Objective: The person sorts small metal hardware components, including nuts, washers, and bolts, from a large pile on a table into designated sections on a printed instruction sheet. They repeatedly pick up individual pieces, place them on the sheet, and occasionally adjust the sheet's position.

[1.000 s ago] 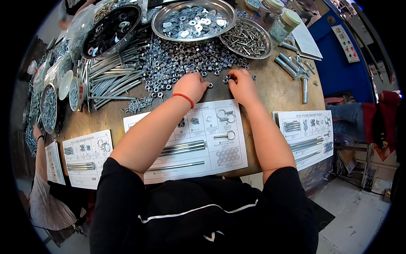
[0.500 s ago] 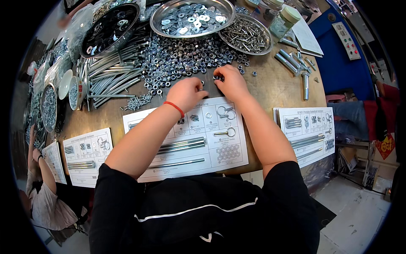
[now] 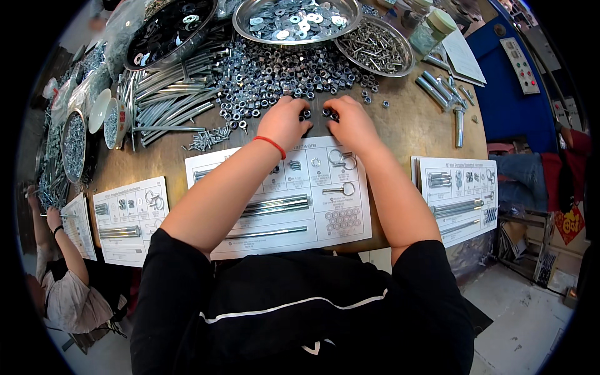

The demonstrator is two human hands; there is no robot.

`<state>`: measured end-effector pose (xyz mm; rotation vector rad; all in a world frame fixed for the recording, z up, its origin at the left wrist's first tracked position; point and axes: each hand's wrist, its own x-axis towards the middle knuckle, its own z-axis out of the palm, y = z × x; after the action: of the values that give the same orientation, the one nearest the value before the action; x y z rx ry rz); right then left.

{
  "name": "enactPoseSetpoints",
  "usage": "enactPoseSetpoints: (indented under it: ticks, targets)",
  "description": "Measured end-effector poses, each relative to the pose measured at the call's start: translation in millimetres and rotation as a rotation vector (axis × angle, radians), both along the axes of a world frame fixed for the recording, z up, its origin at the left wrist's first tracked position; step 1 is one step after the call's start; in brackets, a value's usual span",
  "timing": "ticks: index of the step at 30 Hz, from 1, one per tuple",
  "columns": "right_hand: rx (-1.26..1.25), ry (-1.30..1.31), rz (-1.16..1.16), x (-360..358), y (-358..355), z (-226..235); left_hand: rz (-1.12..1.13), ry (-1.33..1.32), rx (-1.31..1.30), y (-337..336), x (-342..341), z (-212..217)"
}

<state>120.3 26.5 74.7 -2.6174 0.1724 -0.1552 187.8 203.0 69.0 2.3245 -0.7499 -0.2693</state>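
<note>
Just beyond the top edge of a printed hardware sheet, my two hands work close together at the near side of a loose heap of metal nuts. My left hand, with a red cord at its wrist, curls its fingers around a few nuts. Facing it, the fingers of my right hand bend over a few more nuts. A narrow gap separates the fingertips. The palms are hidden, so the full number held is unclear.
Beyond the heap stand a steel bowl of washers, a dish of small screws and a dark bowl. Long bolts lie left, thick bolts right. At far left is a co-worker's hand.
My left hand has shifted slightly away from me, level with the right, and nuts now show at its fingers. The view has swung a little. The co-worker's hand now holds a thin rod.
</note>
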Motion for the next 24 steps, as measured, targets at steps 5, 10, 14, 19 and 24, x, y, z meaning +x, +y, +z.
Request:
enactPoseSetpoints:
  ticks: [5,10,14,19,24]
  targets:
    - [-0.068,-0.044,-0.001,5.8,5.6,0.3,-0.040,-0.105,0.035,-14.1,3.7,-3.4]
    - [0.207,-0.121,0.011,-49.6,5.0,31.6,-0.119,-0.069,-0.154,10.5,-48.3,33.5]
    - [0.242,0.031,0.123,-139.9,11.5,44.5,-0.354,-0.123,-0.184,34.0,-131.4,28.2]
    - [0.149,0.048,0.197,-190.7,22.6,24.2,-0.337,-0.059,-0.142,34.9,-171.5,6.5]
    - [0.158,-0.010,0.201,-190.4,30.5,21.6,-0.332,-0.070,-0.082,32.5,-173.4,5.6]
